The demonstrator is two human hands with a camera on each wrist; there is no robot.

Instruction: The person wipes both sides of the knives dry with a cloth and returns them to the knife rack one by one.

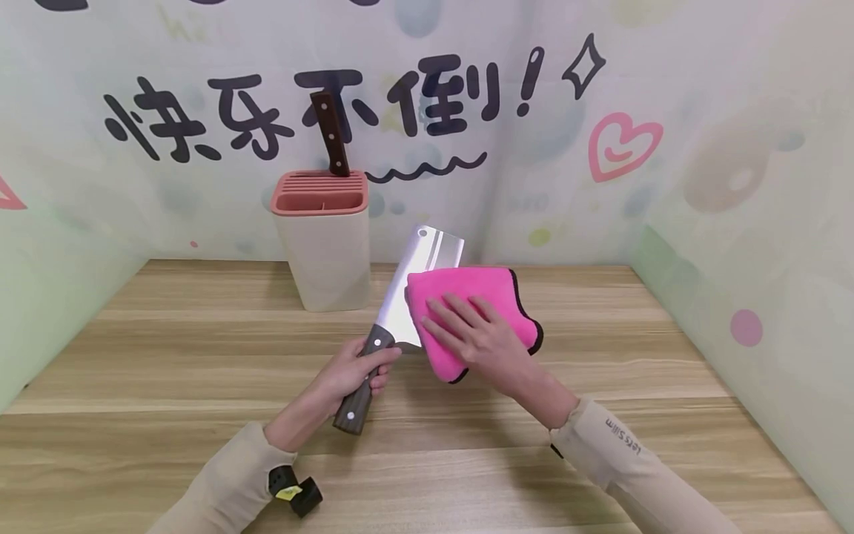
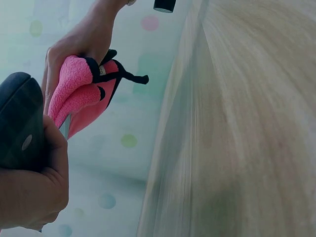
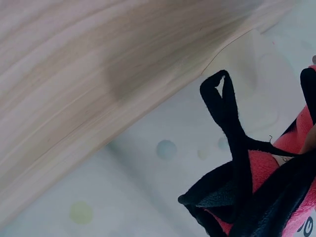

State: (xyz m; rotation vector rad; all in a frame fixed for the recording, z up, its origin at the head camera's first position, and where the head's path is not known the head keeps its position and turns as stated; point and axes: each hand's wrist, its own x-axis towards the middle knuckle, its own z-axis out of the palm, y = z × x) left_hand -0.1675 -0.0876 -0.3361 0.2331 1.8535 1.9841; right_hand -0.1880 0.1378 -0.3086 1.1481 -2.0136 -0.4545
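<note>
My left hand (image 1: 356,371) grips the dark riveted handle (image 1: 360,397) of a cleaver (image 1: 403,297), with the thumb laid along it near the blade. The broad shiny blade points away, up and to the right, and has a hole near its far corner. A pink cloth (image 1: 490,285) with black edging covers part of the blade's right side. My right hand (image 1: 477,337) holds this cloth, its fingers spread over the top and its thumb hidden. In the left wrist view the folded cloth (image 2: 74,81) wraps about the blade, a sliver showing. A black loop (image 3: 222,103) hangs from the cloth.
Behind the cleaver, to the left, stands a white knife block (image 1: 327,259) with a pink slotted top. A dark-handled knife (image 1: 331,133) sticks up from it. The wooden table (image 1: 200,356) ends at a printed backdrop (image 1: 427,200) at the back and sides.
</note>
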